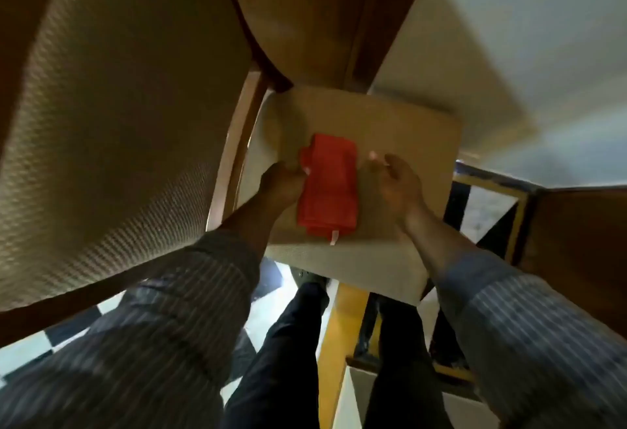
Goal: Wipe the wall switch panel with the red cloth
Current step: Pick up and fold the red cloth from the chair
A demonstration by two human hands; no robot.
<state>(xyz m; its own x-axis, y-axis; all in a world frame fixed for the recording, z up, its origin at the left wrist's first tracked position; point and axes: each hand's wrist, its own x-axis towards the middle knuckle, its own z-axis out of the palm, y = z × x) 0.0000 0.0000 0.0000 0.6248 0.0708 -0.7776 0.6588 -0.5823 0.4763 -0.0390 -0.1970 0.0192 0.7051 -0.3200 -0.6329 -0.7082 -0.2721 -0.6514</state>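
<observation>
A folded red cloth (327,186) with a small white tag at its near edge lies on the beige cushioned seat (400,130) of a chair. My left hand (283,184) rests at the cloth's left edge, fingers touching it and curled against it. Just right of the cloth, my right hand (395,179) hovers with fingers spread and nothing in it. No wall switch panel shows in the head view.
A large beige upholstered chair back (112,106) fills the left side. Wooden chair frame (237,143) stands beside the seat. White wall (526,38) at right, a dark wooden piece (576,242) far right, checkered floor (44,343) below.
</observation>
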